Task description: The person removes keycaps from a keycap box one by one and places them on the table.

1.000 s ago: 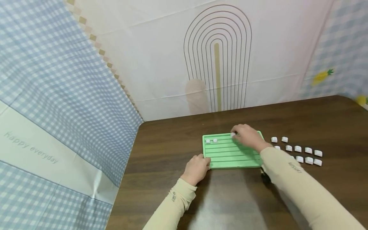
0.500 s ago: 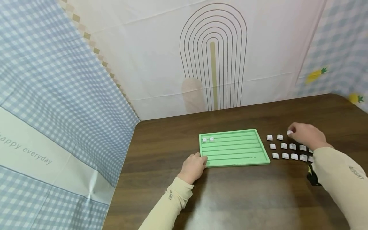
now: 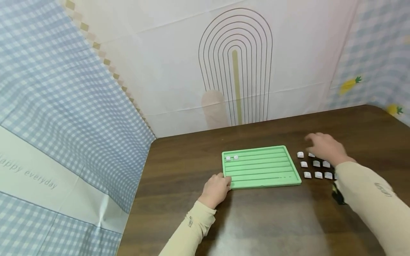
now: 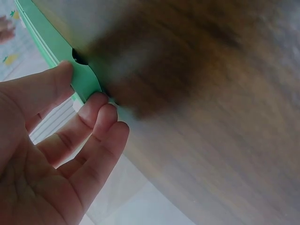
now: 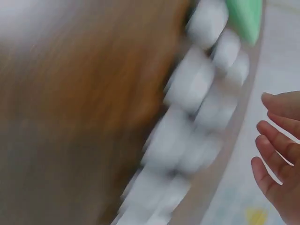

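My left hand (image 3: 215, 191) grips the near left corner of a green ridged tray (image 3: 261, 171); in the left wrist view the thumb and fingertips pinch its edge (image 4: 55, 44). Two small white keycaps (image 3: 228, 158) sit in the tray's top left part. My right hand (image 3: 326, 146) is over the far row of white keycaps on the table, right of the tray. Its fingers (image 5: 269, 129) are loosely bent in the right wrist view, with nothing between them. Rows of keycaps (image 3: 300, 154) lie there, some hidden by the right hand and sleeve.
The dark wooden table (image 3: 256, 220) reaches back to a white printed cloth (image 3: 169, 71). Blue checked cloth (image 3: 96, 106) hangs on the left side. A small black object (image 3: 338, 195) shows beside the right sleeve.
My right hand took a keycap from the tray's top row to the keycaps on the right. Now it has moved back left, no keycap showing in it. The left hand stays on the tray.
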Demonstrator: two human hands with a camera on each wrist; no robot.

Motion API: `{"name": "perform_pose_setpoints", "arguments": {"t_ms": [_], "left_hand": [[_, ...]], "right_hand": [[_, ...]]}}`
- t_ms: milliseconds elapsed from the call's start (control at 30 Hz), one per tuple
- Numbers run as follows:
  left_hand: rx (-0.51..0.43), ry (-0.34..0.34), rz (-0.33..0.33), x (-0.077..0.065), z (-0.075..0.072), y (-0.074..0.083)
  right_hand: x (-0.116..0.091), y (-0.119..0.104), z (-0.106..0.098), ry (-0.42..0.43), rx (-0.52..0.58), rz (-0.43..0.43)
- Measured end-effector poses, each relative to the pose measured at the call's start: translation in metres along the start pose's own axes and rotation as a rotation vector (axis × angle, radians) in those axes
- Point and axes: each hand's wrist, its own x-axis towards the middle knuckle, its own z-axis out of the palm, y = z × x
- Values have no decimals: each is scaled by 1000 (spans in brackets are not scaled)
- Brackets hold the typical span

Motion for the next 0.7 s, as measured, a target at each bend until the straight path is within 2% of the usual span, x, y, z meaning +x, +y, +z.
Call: {"name": "perform_pose_setpoints", "arguments": {"t_ms": [167,367,533,700], "left_hand": [[-11,24,-2,-4,0,-3],[3,42,4,-4,0,-3],[20,48,16,-1,1,-2],[36,46,16,-2,1,-4]], "right_hand": [[29,-69,22,48,28,-130],[52,-141,56,-38,106,-245],[58,-172,77,-86,86,-278],[61,-180,91,-14,-13,-304]]}}
